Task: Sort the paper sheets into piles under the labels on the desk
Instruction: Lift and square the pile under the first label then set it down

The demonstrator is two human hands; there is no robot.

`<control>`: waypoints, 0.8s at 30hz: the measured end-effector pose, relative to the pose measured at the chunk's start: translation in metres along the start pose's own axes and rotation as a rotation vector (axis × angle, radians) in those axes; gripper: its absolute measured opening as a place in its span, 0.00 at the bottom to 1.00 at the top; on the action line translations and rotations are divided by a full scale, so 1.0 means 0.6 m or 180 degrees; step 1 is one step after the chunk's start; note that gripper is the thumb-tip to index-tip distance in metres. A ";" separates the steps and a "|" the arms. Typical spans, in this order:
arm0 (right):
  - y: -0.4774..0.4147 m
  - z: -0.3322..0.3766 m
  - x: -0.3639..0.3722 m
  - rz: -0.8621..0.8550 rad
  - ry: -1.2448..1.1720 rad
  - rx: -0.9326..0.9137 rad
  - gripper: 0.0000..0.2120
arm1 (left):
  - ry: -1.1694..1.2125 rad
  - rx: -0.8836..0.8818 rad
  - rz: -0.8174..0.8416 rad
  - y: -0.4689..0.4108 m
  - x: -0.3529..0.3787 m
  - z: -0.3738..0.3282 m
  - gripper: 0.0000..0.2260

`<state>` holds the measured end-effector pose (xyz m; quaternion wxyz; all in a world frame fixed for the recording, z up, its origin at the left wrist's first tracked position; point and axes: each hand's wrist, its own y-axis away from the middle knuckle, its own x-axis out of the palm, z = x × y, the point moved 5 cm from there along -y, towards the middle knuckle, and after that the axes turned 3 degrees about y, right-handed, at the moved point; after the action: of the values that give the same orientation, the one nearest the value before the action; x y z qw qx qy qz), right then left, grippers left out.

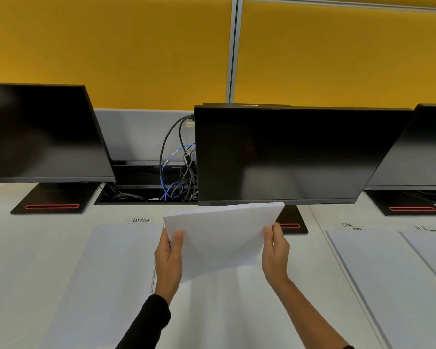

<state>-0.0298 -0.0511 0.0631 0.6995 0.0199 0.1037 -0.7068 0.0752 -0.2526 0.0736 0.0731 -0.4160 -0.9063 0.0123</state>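
A thick stack of white paper sheets point(222, 238) is held up above the white desk point(23, 260), in front of the middle monitor. My left hand point(169, 260) grips its left edge, thumb on top. My right hand point(276, 255) grips its right edge. Handwritten labels sit on the desk: OFFICE point(141, 220), Clinic point(347, 224) and H R point(420, 228). A pile of sheets point(118, 260) lies under OFFICE, another pile point(378, 273) under Clinic, and a third pile point(433, 250) under H R at the right edge.
Three dark monitors stand along the back: left point(40, 132), middle point(287, 154), right point(423, 147), each on a black base with a red slot. A cable tray with black and blue cables point(176, 172) lies between the left and middle monitors. Yellow partition panels rise behind.
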 end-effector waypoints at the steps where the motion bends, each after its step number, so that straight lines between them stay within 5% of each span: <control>1: 0.001 -0.005 -0.001 0.0046 0.0076 -0.0005 0.08 | -0.0059 -0.0009 -0.0005 0.002 -0.002 0.004 0.09; 9: 0.000 -0.036 -0.004 0.0281 0.0587 0.0179 0.10 | -0.0663 0.0001 -0.0020 0.017 -0.017 0.045 0.07; 14: 0.000 -0.053 -0.011 0.0321 0.0682 0.0256 0.12 | -0.1055 -0.0057 -0.0001 0.023 -0.030 0.068 0.17; 21: -0.005 -0.080 -0.017 0.0272 0.0135 0.0903 0.09 | -0.0977 -0.0217 -0.0237 0.027 -0.041 0.078 0.16; 24: -0.014 -0.090 -0.018 0.0659 0.0572 0.0840 0.16 | -0.0378 -0.0391 -0.0254 0.029 -0.046 0.070 0.09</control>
<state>-0.0446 -0.0311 0.0133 0.7477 0.1851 0.0695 -0.6340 0.1000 -0.2605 0.0273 -0.0059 -0.3818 -0.9240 -0.0215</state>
